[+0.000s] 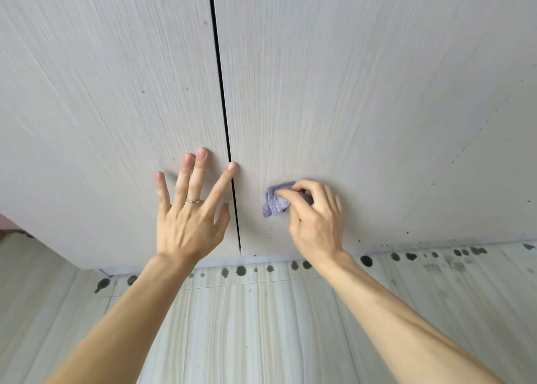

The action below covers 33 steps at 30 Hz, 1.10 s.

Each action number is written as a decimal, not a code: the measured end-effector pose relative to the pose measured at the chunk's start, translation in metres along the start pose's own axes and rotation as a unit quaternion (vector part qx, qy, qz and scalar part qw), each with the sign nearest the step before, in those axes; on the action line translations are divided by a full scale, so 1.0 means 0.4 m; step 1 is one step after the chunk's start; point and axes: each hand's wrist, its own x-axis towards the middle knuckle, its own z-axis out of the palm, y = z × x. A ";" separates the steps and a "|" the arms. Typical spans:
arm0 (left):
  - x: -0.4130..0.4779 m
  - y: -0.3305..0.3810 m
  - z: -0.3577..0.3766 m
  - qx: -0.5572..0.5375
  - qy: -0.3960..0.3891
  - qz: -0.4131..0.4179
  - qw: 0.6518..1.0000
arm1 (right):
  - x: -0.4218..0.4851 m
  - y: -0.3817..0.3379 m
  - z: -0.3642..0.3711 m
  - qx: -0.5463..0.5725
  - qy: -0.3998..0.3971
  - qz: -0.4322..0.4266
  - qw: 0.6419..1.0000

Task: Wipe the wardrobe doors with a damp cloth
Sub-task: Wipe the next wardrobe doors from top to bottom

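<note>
Bright, even, soft light; faint shadows; sharp centre, wide-angle bending at edges.

We count: pale grey wood-grain wardrobe doors [110, 93] 2 | crumpled lilac terry cloth [274, 202] 1 | bare hands 2: left hand [189, 223], right hand [316, 223] | thin silver ring [193, 200] 1 | dark drip spots [241, 270] on striped floor tiles [261, 325]: too many for us to count

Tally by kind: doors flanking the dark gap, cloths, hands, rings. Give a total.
Doors: 2 (left door, right door)
Purple cloth: 1
Hands: 2 (left hand, right hand)
Ring: 1
Total: 6
</note>
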 end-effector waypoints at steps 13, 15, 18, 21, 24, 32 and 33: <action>-0.006 0.009 0.034 0.003 -0.025 -0.003 1.000 | -0.109 0.052 0.078 -0.040 -0.100 -0.105 0.989; -0.005 0.005 0.033 0.006 -0.023 0.000 1.000 | -0.072 0.040 0.065 -0.023 -0.070 -0.109 0.991; -0.006 0.008 0.034 0.007 -0.014 0.000 1.000 | -0.001 0.007 0.037 0.007 -0.008 -0.111 0.994; -0.007 0.019 0.031 0.014 -0.020 -0.014 1.000 | 0.013 0.003 0.035 0.000 0.004 -0.122 0.993; -0.006 0.030 0.015 0.014 -0.039 -0.024 0.999 | -0.040 0.039 0.057 -0.028 -0.048 -0.165 0.985; -0.006 0.013 -0.004 0.009 -0.064 -0.017 0.998 | -0.119 0.093 0.040 0.040 -0.078 0.022 0.996; -0.006 0.009 -0.002 0.010 -0.061 -0.015 0.998 | -0.102 0.088 0.032 0.060 -0.054 0.041 0.996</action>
